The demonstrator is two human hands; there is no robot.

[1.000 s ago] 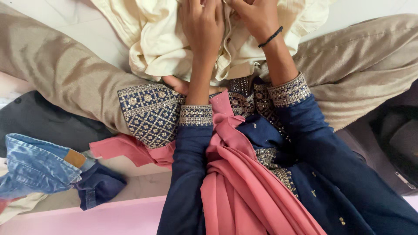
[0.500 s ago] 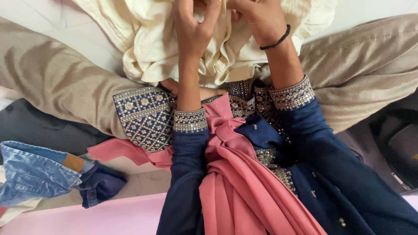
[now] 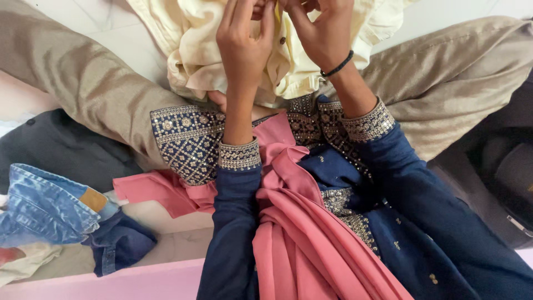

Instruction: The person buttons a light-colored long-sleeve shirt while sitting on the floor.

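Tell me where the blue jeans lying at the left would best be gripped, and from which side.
Probably at the waistband end of the blue jeans, near the tan patch: that edge is thick, folded and lies uppermost on the heap. Come from above and the right, where it faces the left hand; both hands, left and right hand, now pinch the cream shirt.

Navy sleeves point(image 3: 233, 222) — embroidered cuffs point(image 3: 239, 155)

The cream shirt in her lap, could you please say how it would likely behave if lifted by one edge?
The cream shirt would probably droop limply, as it already bunches in soft folds. It seems light, since the left hand and right hand lift it by the fingers alone.
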